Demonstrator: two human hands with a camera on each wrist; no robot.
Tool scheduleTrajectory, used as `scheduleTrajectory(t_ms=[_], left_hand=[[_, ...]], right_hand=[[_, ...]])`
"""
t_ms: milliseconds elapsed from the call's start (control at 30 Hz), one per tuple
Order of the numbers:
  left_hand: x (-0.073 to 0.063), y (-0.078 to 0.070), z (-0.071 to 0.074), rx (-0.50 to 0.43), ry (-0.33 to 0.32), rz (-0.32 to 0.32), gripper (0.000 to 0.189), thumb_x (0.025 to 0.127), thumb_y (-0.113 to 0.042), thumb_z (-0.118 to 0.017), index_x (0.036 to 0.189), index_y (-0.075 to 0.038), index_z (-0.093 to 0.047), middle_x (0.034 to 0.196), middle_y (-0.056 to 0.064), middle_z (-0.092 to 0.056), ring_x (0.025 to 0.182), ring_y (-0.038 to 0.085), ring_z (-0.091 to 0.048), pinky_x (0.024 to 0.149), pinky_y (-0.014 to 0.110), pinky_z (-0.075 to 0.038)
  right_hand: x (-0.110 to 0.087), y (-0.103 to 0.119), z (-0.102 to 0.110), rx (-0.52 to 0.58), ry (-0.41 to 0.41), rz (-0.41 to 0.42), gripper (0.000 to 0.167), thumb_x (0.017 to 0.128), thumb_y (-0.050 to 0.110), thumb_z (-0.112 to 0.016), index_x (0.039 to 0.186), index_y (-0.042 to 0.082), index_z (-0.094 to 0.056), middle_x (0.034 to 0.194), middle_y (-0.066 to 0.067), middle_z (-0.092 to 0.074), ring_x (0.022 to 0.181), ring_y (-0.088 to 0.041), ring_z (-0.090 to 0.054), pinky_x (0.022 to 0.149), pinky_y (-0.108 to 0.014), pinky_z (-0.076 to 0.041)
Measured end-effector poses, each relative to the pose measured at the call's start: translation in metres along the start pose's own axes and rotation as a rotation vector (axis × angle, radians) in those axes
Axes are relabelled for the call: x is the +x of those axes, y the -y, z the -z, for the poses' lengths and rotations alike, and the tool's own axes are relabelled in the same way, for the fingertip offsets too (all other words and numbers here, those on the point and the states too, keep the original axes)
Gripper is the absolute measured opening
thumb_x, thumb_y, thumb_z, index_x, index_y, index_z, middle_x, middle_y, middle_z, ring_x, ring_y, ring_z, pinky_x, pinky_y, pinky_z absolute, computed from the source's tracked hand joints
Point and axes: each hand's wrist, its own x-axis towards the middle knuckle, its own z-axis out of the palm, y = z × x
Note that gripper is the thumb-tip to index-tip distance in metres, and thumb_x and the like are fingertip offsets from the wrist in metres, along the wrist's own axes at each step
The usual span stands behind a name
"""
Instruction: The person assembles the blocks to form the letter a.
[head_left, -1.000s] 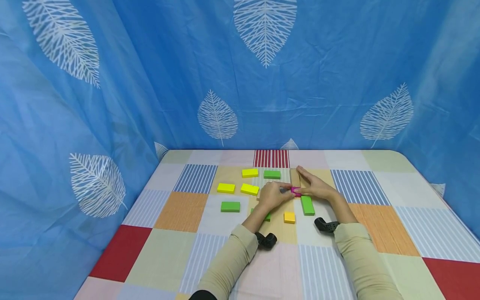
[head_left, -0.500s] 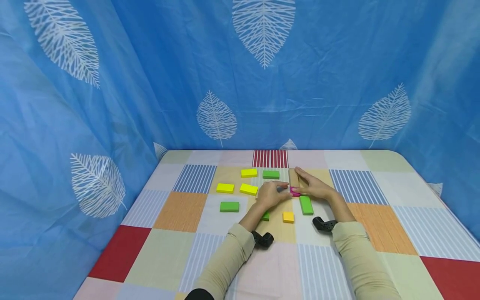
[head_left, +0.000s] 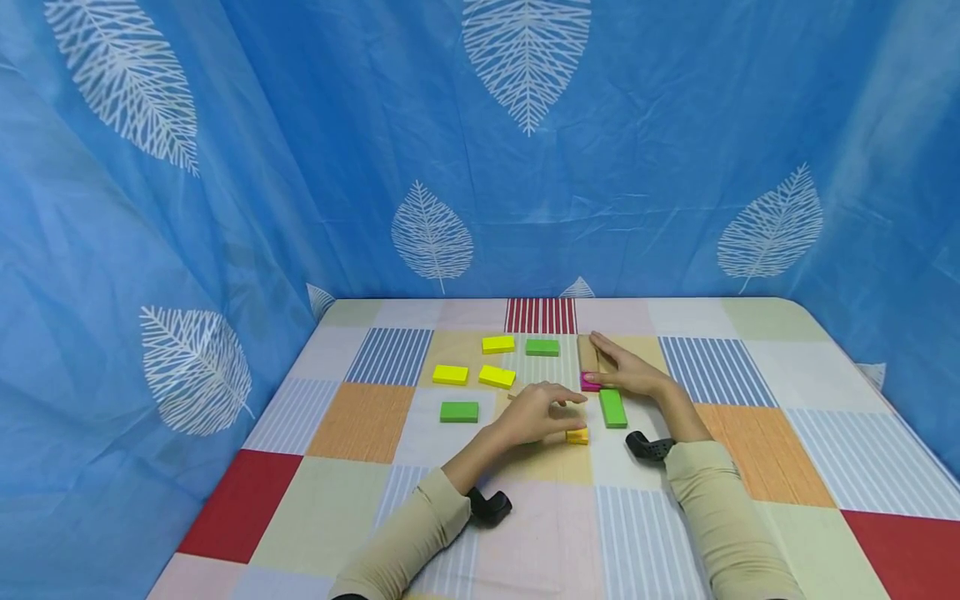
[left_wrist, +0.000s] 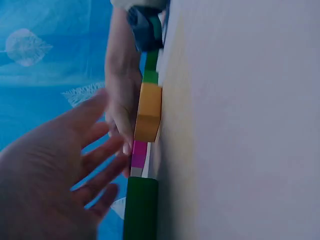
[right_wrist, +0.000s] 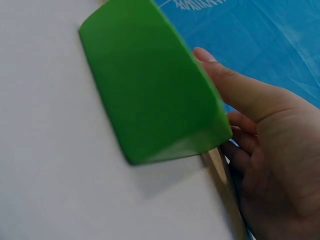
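In the head view, we count three yellow blocks (head_left: 451, 375), three visible green blocks (head_left: 459, 412), one orange block (head_left: 577, 437), one magenta block (head_left: 589, 387) and two hands (head_left: 534, 414) (head_left: 628, 372).

Open lane between sleeves (head_left: 723, 517), orange block (head_left: 577, 438) (by left hand (head_left: 534, 414)) in the way, green block (head_left: 612, 409) beyond

A patchwork cloth (head_left: 540, 533) of plain and striped squares covers the desk (head_left: 776, 362). On it lie three yellow blocks (head_left: 450, 375) and several green blocks (head_left: 459, 412), spread out and apart. Farther right sit a pink block (head_left: 588, 382) beside a tan piece (head_left: 587, 352), and, nearer, an orange block (head_left: 577, 437).
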Motion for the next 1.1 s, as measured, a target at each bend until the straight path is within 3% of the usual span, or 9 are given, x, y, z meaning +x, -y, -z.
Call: scheduleTrajectory(t_ms=[100, 200, 367, 600, 867, 1000, 1100], left_hand=[[-0.012, 0.002, -0.002, -0.015, 0.094, -0.033, 0.045, 0.081, -0.040, -0.069, 0.119, -0.017, -0.064, 0.112, -0.007, -0.063, 0.098, 0.003, -0.053, 0.088, 0.016, -0.038], [-0.017, 0.005, -0.006, 0.000, 0.117, -0.050, 0.042, 0.082, -0.039, -0.068, 0.118, -0.017, -0.065, 0.110, -0.007, -0.062, 0.098, 0.003, -0.051, 0.085, 0.015, -0.038], [-0.020, 0.009, -0.009, -0.030, 0.092, -0.051, 0.036, 0.084, -0.035, -0.067, 0.115, -0.016, -0.066, 0.103, -0.007, -0.062, 0.086, 0.002, -0.048, 0.073, 0.011, -0.039], [-0.026, 0.020, -0.001, -0.078, 0.063, -0.048, 0.037, 0.083, -0.033, -0.069, 0.115, -0.015, -0.067, 0.101, -0.006, -0.062, 0.079, 0.003, -0.048, 0.067, 0.011, -0.040], [-0.034, 0.035, 0.012, -0.051, 0.014, 0.016, 0.040, 0.079, -0.035, -0.073, 0.113, -0.016, -0.068, 0.100, -0.006, -0.062, 0.079, 0.006, -0.046, 0.066, 0.016, -0.038], [-0.028, 0.025, 0.012, 0.012, -0.051, -0.014, 0.041, 0.079, -0.038, -0.072, 0.113, -0.014, -0.068, 0.101, -0.005, -0.064, 0.084, 0.007, -0.050, 0.073, 0.017, -0.039], [-0.020, 0.008, 0.007, -0.013, -0.103, -0.008, 0.039, 0.082, -0.035, -0.070, 0.113, -0.012, -0.067, 0.100, -0.002, -0.065, 0.085, 0.008, -0.056, 0.075, 0.015, -0.043]], right_hand=[[0.000, -0.001, 0.000, 0.000, -0.001, 0.002, 0.092, 0.083, 0.038, -0.067, 0.147, 0.001, -0.012, 0.152, -0.020, -0.004, 0.137, -0.039, -0.004, 0.108, -0.056, -0.007], [0.000, -0.001, 0.001, 0.001, -0.005, 0.006, 0.091, 0.083, 0.036, -0.067, 0.147, 0.000, -0.012, 0.151, -0.021, -0.004, 0.137, -0.040, -0.004, 0.108, -0.055, -0.007], [0.000, -0.002, -0.001, -0.002, -0.007, -0.005, 0.091, 0.083, 0.037, -0.067, 0.147, 0.001, -0.012, 0.152, -0.020, -0.005, 0.137, -0.038, -0.004, 0.108, -0.054, -0.007], [0.001, -0.001, -0.002, -0.010, -0.007, -0.034, 0.093, 0.083, 0.041, -0.066, 0.148, 0.003, -0.012, 0.152, -0.019, -0.005, 0.137, -0.038, -0.004, 0.108, -0.055, -0.008], [0.006, 0.001, -0.003, 0.007, -0.002, -0.013, 0.093, 0.082, 0.041, -0.066, 0.148, 0.003, -0.012, 0.152, -0.019, -0.004, 0.137, -0.037, -0.004, 0.109, -0.053, -0.008], [0.005, -0.002, -0.002, 0.021, -0.004, 0.002, 0.092, 0.082, 0.038, -0.067, 0.147, 0.002, -0.013, 0.152, -0.020, -0.005, 0.137, -0.038, -0.004, 0.108, -0.054, -0.007], [0.003, -0.005, -0.001, 0.020, -0.009, 0.003, 0.091, 0.083, 0.036, -0.068, 0.147, 0.001, -0.013, 0.152, -0.021, -0.005, 0.137, -0.039, -0.005, 0.108, -0.055, -0.007]])
